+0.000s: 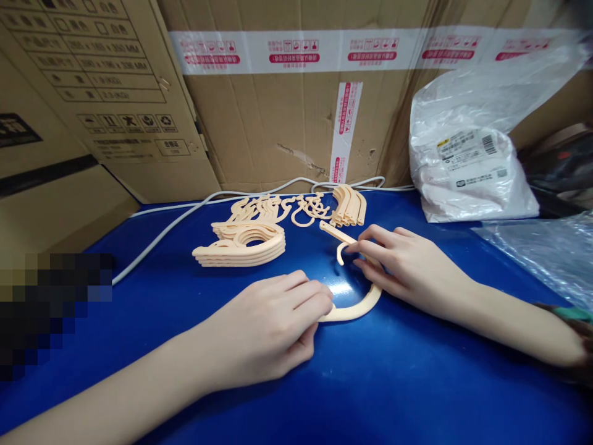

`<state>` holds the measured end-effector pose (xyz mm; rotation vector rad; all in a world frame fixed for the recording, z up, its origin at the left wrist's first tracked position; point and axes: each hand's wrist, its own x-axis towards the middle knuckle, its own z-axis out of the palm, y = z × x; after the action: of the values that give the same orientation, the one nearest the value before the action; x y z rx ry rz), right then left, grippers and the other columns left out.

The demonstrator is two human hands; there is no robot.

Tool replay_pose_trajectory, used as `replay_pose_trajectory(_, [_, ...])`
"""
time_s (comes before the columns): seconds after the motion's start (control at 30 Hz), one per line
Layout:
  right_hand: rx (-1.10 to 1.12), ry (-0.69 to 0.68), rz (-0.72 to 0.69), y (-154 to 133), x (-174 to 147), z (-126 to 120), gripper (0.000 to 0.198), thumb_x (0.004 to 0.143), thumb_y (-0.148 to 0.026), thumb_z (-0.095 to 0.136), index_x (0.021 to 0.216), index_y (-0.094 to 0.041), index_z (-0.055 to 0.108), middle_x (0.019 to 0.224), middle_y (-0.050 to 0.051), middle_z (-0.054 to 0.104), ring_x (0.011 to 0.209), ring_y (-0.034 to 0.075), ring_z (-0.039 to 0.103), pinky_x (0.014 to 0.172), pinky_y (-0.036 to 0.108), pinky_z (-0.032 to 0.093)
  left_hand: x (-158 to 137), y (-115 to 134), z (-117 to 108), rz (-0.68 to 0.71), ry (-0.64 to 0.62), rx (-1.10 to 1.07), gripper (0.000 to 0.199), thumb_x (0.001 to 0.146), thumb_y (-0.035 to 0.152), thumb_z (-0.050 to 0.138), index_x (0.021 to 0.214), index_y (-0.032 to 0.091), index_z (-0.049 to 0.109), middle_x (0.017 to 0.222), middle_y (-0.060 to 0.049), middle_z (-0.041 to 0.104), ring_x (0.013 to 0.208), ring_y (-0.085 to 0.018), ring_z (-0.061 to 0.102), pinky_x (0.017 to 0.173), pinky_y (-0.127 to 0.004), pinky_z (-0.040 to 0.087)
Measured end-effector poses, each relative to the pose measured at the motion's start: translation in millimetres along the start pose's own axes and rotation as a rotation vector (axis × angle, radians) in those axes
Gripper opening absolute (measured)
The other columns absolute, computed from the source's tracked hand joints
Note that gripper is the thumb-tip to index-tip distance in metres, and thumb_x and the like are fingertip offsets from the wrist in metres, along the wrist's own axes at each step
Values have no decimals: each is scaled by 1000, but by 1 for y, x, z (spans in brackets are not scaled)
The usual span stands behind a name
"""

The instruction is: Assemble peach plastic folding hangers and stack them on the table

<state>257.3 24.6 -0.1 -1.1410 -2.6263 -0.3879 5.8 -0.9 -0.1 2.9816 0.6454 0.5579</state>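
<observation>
A cream plastic folding hanger lies low over the blue tabletop between my hands. My left hand is closed around the near end of its curved arm, hiding that tip. With bent fingers, my right hand grips the hanger's other side, near a small hook that points left. A straight cream bar sticks out beyond those fingers; the joint beneath them is hidden. Left of it, several folded cream hangers are stacked. Behind are loose hooks, slim cream pieces and a row of curved arms.
A white cable runs across the blue table along the back. Cardboard boxes wall off the rear and left. At the right stand a white plastic bag with a label and a clear plastic sheet.
</observation>
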Motion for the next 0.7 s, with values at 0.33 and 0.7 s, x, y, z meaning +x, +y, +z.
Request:
replay_pose_trajectory(0.33, [67, -41, -27, 0, -2, 1, 27, 98, -24, 39, 112, -19, 62, 98, 8, 59, 75, 18, 56, 70, 31, 38, -3, -2, 1, 0, -20, -52, 18, 88, 5, 47, 99, 16, 57, 111, -7, 66, 97, -20, 59, 84, -31, 49])
replay_pose_trajectory(0.7, [58, -54, -91, -1, -2, 1, 27, 98, -25, 40, 113, -20, 62, 98, 7, 60, 68, 16, 51, 67, 31, 37, -5, -6, 4, -67, -32, -46, 26, 88, 2, 43, 105, 19, 52, 123, -5, 60, 107, -19, 58, 90, -32, 47])
